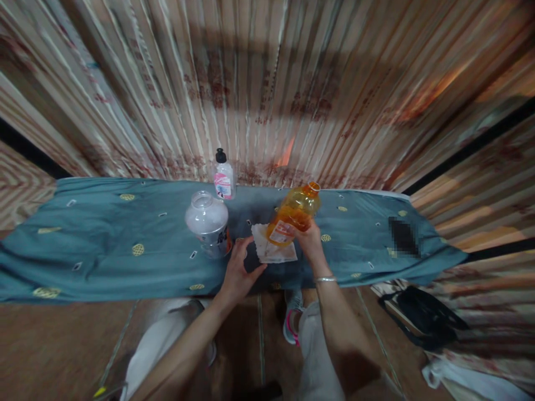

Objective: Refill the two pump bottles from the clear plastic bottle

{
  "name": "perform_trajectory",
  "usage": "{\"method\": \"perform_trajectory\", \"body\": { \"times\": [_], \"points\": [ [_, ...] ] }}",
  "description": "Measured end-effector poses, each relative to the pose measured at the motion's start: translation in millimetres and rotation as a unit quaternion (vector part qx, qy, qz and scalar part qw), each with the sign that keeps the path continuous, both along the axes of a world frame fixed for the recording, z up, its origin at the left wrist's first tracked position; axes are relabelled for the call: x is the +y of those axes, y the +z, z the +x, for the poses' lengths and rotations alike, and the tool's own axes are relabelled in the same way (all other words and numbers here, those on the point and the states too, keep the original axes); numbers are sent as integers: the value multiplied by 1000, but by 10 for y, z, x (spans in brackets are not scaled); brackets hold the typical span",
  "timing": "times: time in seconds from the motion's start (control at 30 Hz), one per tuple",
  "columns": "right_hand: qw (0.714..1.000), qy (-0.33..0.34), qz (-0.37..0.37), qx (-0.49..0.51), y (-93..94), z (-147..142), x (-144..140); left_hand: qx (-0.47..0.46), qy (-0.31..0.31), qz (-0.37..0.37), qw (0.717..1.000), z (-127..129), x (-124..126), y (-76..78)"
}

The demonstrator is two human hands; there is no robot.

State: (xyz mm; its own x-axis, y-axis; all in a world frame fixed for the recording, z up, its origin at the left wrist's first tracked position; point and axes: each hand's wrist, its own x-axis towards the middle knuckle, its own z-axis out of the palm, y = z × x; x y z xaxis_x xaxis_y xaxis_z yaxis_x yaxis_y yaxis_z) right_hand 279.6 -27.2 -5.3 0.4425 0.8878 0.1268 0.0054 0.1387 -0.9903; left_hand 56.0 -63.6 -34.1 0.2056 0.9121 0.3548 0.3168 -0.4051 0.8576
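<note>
Her right hand (307, 236) grips a tilted orange bottle (292, 214), label writing too blurred to read. The left hand (238, 270), fingers loosely spread, touches a white cloth (271, 250). At ten o'clock stands a clear jar (208, 223); bare teal tablecloth (104, 239) stretches leftward.

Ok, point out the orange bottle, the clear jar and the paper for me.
orange bottle (293, 214), head view, on its tilted body above the label, held by the right hand (307, 236).
clear jar (208, 221), head view, on its rounded side.
paper (273, 253), head view, on the flat sheet, by the left hand (239, 273).
</note>
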Motion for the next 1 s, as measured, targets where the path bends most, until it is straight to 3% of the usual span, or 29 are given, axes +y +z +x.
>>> {"method": "perform_trajectory", "body": {
  "times": [0.2,0.37,0.47,0.7,1.0],
  "points": [
    [995,21,-11,-101,-95,-51,-30,-13,6,-30,999,-344,-72,126],
    [994,85,6,-64,-127,-69,-43,1,43,-27,999,-652,-50,187],
    [992,98,-18,-77,-153,-44,-30,15,31,-22,999,-688,-69,156],
    [999,-4,-6,-33,-152,67,6,63,-52,12,997,-262,-9,-65],
    [999,-41,10,-20,-121,141,54,143,-113,32,983,342,279,-188]
  ]
}}
